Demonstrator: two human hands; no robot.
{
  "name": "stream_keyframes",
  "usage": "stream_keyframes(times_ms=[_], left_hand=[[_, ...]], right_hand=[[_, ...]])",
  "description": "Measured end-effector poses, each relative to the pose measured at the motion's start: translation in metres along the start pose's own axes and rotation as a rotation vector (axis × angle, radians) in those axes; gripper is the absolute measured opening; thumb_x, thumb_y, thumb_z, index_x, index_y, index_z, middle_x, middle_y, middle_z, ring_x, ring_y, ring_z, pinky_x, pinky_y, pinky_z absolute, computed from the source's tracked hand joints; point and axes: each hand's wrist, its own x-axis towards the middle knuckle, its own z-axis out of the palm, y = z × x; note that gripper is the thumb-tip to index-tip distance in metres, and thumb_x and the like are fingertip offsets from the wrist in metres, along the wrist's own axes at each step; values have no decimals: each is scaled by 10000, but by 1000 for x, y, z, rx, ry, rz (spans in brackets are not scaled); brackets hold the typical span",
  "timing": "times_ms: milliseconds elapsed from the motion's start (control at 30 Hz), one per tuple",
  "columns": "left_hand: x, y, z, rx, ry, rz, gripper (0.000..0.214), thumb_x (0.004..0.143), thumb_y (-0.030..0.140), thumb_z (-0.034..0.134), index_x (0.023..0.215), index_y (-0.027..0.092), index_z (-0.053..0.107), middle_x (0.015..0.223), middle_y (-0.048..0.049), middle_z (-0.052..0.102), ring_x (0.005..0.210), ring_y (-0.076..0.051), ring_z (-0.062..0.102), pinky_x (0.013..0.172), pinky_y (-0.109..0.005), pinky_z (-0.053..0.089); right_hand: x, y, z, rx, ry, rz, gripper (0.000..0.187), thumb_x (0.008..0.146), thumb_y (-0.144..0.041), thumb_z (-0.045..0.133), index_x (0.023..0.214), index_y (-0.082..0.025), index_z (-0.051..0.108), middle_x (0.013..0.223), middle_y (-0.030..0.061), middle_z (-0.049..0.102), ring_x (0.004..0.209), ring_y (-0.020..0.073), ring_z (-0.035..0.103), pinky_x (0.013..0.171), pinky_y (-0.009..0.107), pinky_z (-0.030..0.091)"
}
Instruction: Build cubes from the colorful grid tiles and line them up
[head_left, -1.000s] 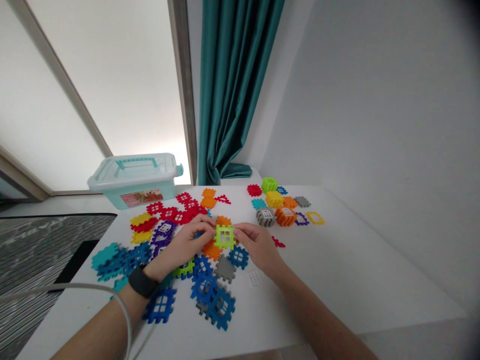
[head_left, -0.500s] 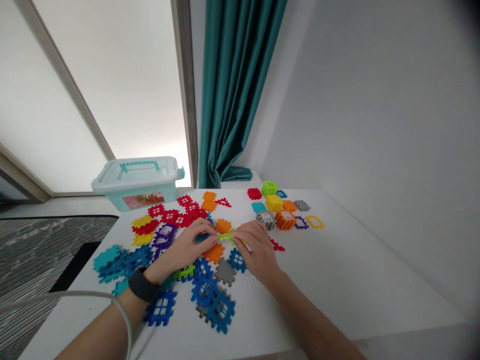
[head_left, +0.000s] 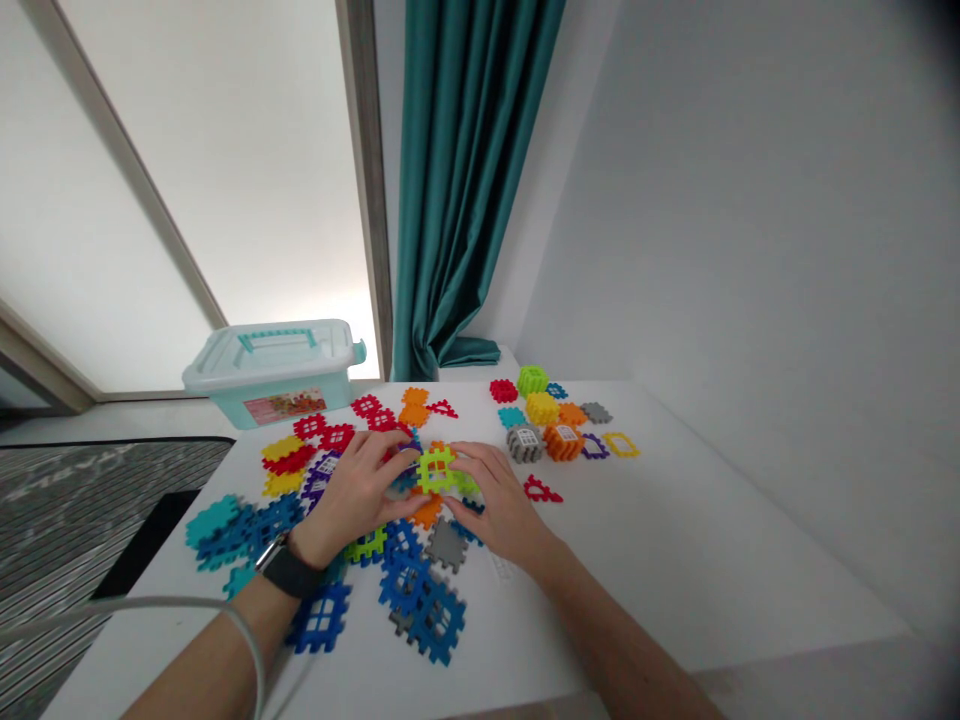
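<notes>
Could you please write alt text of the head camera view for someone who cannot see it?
The left hand and right hand hold a lime-green plastic building piece amid scattered colourful pieces on a white table. A pale teal storage box stands beyond.

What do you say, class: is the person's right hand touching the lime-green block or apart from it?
Touching: the head view shows the right hand with its fingers against the right side of the lime-green block, with no gap visible.
</notes>
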Motion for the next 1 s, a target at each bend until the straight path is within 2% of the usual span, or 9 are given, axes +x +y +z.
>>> stream_keyframes(times_ms=[167, 433, 600, 867, 1000], left_hand=[[3, 8, 1, 28, -2, 12, 351, 873, 404, 696, 1122, 163, 638, 1095, -145, 666, 970, -276, 631, 879, -432, 494], [13, 21, 8, 23, -40, -64, 365, 904, 443, 658, 1116, 148, 628, 1156, -162, 636, 1075, -303, 608, 922, -446, 505], [26, 28, 14, 7, -87, -118, 368, 922, 439, 632, 1156, 157, 609, 1212, -160, 606, 1070, -297, 600, 915, -449, 514], [55, 28, 29, -140, -184, -121, 351, 933, 398, 625, 1208, 181, 597, 1328, -157, 529, 1120, -295, 580, 963, -463, 491], [76, 28, 46, -175, -275, -101, 283, 940, 347, 595, 1176, 193, 613, 1235, -120, 584, 1138, -293, 576, 973, -469, 475]], right_hand=[[-1, 2, 0, -19, 7, -15, 307, 924, -208, 619, 1221, -249, 549, 1336, 112, 612, 1250, 260, 568, 1056, 492, 486], [-3, 9, -8, -24, 33, 30, 356, 913, -243, 653, 1247, -261, 533, 1317, 114, 619, 1229, 277, 578, 1045, 509, 495], [-2, 16, -16, -67, 58, 42, 361, 881, -231, 669, 1216, -253, 535, 1289, 113, 626, 1240, 286, 562, 1075, 532, 464], [-6, 34, -40, -139, 117, 89, 305, 846, -181, 641, 1135, -249, 571, 1277, 111, 626, 1239, 288, 556, 1073, 534, 449], [-11, 49, -59, -182, 140, 129, 272, 840, -185, 642, 1100, -248, 591, 1270, 110, 634, 1222, 290, 565, 1058, 526, 454]])
